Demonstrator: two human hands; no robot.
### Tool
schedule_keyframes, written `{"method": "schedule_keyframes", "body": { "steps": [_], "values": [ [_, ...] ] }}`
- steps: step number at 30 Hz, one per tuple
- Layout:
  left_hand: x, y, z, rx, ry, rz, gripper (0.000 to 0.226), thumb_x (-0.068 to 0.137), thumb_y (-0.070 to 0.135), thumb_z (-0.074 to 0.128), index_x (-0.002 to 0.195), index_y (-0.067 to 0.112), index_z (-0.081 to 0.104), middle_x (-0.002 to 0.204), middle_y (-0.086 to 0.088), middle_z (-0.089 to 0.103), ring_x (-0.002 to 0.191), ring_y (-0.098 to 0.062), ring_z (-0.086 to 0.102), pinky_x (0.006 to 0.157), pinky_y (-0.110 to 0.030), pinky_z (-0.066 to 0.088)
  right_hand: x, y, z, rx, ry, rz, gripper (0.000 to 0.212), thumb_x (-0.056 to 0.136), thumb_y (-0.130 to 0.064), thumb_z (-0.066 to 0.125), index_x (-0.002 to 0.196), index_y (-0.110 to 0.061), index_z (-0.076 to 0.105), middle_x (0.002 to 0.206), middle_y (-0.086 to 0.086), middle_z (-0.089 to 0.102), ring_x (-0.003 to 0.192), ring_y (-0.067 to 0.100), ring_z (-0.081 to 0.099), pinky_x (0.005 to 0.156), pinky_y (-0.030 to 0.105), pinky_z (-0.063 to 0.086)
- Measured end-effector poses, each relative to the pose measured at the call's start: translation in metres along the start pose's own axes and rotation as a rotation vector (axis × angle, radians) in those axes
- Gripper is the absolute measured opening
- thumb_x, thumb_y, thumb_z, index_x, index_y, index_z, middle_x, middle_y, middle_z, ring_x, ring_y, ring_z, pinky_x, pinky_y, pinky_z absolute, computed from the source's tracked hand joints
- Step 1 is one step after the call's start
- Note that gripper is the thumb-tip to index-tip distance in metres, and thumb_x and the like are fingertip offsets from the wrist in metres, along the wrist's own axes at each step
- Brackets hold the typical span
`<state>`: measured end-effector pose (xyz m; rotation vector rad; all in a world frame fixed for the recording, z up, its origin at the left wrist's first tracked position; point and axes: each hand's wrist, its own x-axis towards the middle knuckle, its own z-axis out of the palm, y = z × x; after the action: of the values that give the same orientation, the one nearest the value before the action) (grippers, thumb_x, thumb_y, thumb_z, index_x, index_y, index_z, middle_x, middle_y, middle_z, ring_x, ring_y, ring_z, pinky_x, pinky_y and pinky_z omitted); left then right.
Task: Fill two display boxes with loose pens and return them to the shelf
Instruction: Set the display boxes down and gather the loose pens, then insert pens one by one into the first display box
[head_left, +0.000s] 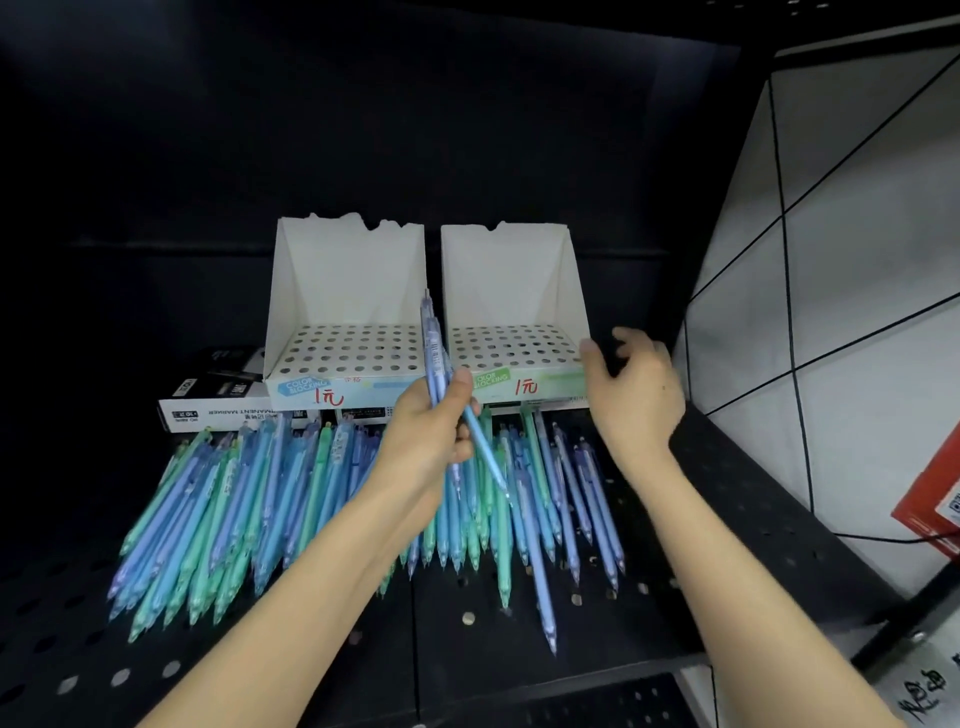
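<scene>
"COLOR BLOCKING" printed plus red handwritten "1元" on the front of left display box, same on right display box; upside-down "PERMANENT MARKER" on marker box.

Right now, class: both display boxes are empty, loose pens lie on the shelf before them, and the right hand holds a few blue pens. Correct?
One slip: in the head view the left hand holds the blue pens; the right hand holds none, by the right display box. The rest stands.
</scene>
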<state>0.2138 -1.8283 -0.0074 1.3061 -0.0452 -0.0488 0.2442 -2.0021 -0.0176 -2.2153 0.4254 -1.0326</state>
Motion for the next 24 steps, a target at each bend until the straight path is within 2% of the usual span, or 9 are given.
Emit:
{"method": "schedule_keyframes", "body": {
  "steps": [3, 6, 8, 10, 13, 16, 19, 21, 24],
  "values": [
    [0.0, -0.001, -0.001, 0.051, -0.018, 0.036, 0.019, 0.093, 0.028, 0.052, 0.086, 0.01, 0.051, 0.071, -0.004, 0.045, 0.045, -0.005, 0.034, 0.037, -0.013, 0.032, 0.031, 0.005, 0.022, -0.011, -0.108, 0.056, 0.042, 0.09, -0.042, 0.054, 0.122, -0.016, 0.059, 0.114, 0.006, 0.066, 0.102, 0.024, 0.061, 0.07, 0.027, 0.041],
    [-0.002, -0.002, -0.002, 0.051, -0.032, 0.051, 0.021, 0.09, 0.029, 0.053, 0.084, 0.01, 0.052, 0.07, -0.003, 0.046, 0.045, -0.004, 0.034, 0.037, -0.013, 0.032, 0.039, 0.007, 0.034, 0.016, -0.1, 0.024, 0.024, 0.09, -0.031, 0.055, 0.089, -0.012, 0.068, 0.087, 0.003, 0.07, 0.076, 0.021, 0.062, 0.049, 0.021, 0.028],
    [-0.003, -0.001, -0.001, 0.038, -0.041, 0.066, 0.02, 0.09, 0.029, 0.053, 0.083, 0.01, 0.052, 0.068, -0.003, 0.046, 0.043, -0.003, 0.035, 0.037, -0.013, 0.031, 0.037, 0.008, 0.036, 0.043, -0.048, 0.003, 0.028, 0.09, -0.024, 0.055, 0.064, -0.015, 0.056, 0.067, 0.001, 0.062, 0.061, 0.017, 0.052, 0.046, 0.023, 0.022],
    [-0.005, 0.0, 0.0, 0.031, -0.044, 0.082, 0.02, 0.09, 0.028, 0.053, 0.082, 0.01, 0.052, 0.067, -0.002, 0.045, 0.043, -0.002, 0.035, 0.037, -0.014, 0.031, 0.033, 0.01, 0.031, 0.056, 0.028, -0.043, 0.042, 0.09, -0.018, 0.055, 0.052, -0.019, 0.038, 0.053, -0.005, 0.046, 0.052, 0.014, 0.042, 0.047, 0.026, 0.021],
    [-0.009, 0.003, 0.001, 0.022, -0.05, 0.112, 0.02, 0.09, 0.027, 0.053, 0.081, 0.009, 0.052, 0.066, -0.002, 0.045, 0.042, -0.002, 0.035, 0.037, -0.014, 0.031, 0.027, 0.016, 0.005, 0.04, 0.137, -0.094, 0.037, 0.091, -0.014, 0.055, 0.056, -0.015, 0.045, 0.053, -0.003, 0.047, 0.051, 0.014, 0.042, 0.046, 0.025, 0.021],
    [-0.013, 0.009, 0.002, -0.042, -0.068, 0.118, 0.022, 0.085, 0.03, 0.054, 0.078, 0.009, 0.05, 0.065, -0.003, 0.044, 0.041, -0.003, 0.033, 0.034, -0.013, 0.028, 0.015, 0.032, -0.036, 0.015, 0.227, -0.087, 0.022, 0.092, -0.015, 0.054, 0.074, -0.005, 0.063, 0.065, 0.0, 0.057, 0.058, 0.016, 0.048, 0.05, 0.023, 0.025],
    [-0.019, 0.012, 0.005, -0.048, -0.104, 0.114, 0.029, 0.077, 0.037, 0.055, 0.079, 0.008, 0.05, 0.067, -0.005, 0.039, 0.041, -0.004, 0.031, 0.034, -0.013, 0.028, -0.004, 0.056, -0.08, 0.003, 0.233, -0.039, 0.022, 0.093, -0.019, 0.053, 0.093, -0.003, 0.068, 0.079, 0.007, 0.067, 0.066, 0.019, 0.055, 0.058, 0.024, 0.036],
    [-0.023, 0.011, 0.011, -0.034, -0.132, 0.113, 0.03, 0.076, 0.037, 0.054, 0.081, 0.008, 0.049, 0.069, -0.006, 0.04, 0.04, -0.003, 0.031, 0.034, -0.013, 0.027, -0.019, 0.069, -0.104, -0.082, 0.25, -0.027, 0.021, 0.093, -0.017, 0.053, 0.092, -0.002, 0.068, 0.078, 0.01, 0.068, 0.062, 0.018, 0.051, 0.053, 0.023, 0.032],
    [-0.028, 0.01, 0.023, -0.013, -0.19, 0.101, 0.03, 0.078, 0.036, 0.054, 0.083, 0.008, 0.049, 0.069, -0.005, 0.041, 0.042, -0.003, 0.033, 0.035, -0.012, 0.028, -0.039, 0.082, -0.126, -0.218, 0.28, -0.054, 0.019, 0.09, -0.01, 0.056, 0.074, -0.003, 0.064, 0.062, 0.012, 0.061, 0.05, 0.018, 0.039, 0.05, 0.009, 0.02]
  ]
}}
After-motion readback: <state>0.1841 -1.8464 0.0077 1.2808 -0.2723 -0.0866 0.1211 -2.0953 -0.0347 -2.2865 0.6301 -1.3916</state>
